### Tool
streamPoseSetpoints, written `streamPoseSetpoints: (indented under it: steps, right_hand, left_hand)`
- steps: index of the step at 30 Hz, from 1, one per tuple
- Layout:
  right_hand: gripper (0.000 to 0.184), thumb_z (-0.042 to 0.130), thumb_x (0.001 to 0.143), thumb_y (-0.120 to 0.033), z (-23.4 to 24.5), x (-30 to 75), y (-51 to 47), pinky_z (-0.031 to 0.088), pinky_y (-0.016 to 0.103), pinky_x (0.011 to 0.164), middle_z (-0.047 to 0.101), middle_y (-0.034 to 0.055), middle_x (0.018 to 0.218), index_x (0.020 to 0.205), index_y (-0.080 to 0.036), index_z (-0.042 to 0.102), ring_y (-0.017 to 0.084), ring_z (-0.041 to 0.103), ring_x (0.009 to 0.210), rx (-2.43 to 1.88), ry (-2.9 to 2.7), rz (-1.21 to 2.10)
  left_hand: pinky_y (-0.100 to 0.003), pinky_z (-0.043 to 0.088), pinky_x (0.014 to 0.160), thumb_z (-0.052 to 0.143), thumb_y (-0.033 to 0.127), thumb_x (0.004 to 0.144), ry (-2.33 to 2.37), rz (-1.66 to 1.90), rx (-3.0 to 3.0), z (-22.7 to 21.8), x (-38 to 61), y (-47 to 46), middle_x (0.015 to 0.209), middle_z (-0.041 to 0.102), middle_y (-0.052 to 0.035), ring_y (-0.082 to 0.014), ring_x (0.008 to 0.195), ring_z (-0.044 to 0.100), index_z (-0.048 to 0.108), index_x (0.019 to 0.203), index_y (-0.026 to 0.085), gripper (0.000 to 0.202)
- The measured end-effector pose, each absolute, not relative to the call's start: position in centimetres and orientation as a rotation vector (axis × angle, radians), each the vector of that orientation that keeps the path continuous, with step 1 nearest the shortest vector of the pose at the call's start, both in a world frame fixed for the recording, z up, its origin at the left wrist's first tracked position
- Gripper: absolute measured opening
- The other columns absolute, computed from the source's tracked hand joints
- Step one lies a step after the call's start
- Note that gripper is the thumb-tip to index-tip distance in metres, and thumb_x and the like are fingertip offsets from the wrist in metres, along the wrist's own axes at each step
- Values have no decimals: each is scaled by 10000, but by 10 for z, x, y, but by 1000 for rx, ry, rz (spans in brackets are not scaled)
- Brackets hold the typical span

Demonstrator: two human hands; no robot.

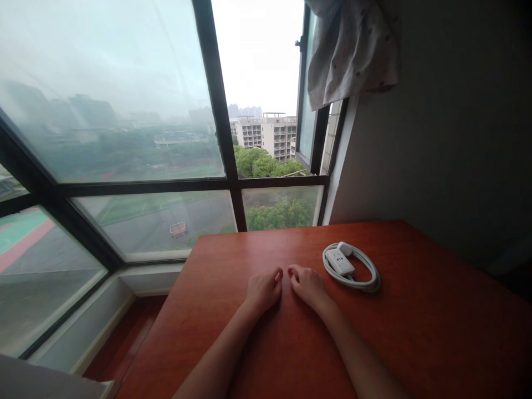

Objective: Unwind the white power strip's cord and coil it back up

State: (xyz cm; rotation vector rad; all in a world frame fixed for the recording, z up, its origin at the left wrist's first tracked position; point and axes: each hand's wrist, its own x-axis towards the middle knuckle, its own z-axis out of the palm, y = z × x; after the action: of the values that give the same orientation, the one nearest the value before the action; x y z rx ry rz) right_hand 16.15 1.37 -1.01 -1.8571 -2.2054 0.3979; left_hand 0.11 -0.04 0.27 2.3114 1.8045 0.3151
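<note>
Location type: interior room of domestic character, on an upper floor; home or dormitory cannot be determined. Indicators: a pale, spotted fabric curtain (353, 58) gathered at the window; a glossy reddish-brown wood-finish table (419, 277) placed near the glazing; a dark reddish-brown floor (139, 327) bordered by pale low walling. Elevation is shown by the large dark-framed glass window (124, 105), which overlooks green treetops (266, 163) and a green-and-pink paved ground (27, 235). Beige multi-storey buildings (278, 136) stand beyond, indicating built-up surroundings.

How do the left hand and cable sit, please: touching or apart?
Apart; head view shows the right hand and tabletop between left hand and cable.
</note>
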Motion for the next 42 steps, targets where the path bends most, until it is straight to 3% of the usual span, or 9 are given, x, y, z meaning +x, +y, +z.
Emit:
streamPoseSetpoints:
  steps: [42]
  right_hand:
    - [295, 424, 903, -284, -10, 162, 15, 383, 259, 675, 720, 47, 1000, 1104, -286, 639, 209, 663, 897, -1829, -2184, 369]
  left_hand:
    - [-263, 388, 683, 379, 334, 937, 1779, 365, 2386, -6, -2, 3, 961, 711, -51, -198, 871, 650, 604, 1076, 272, 272]
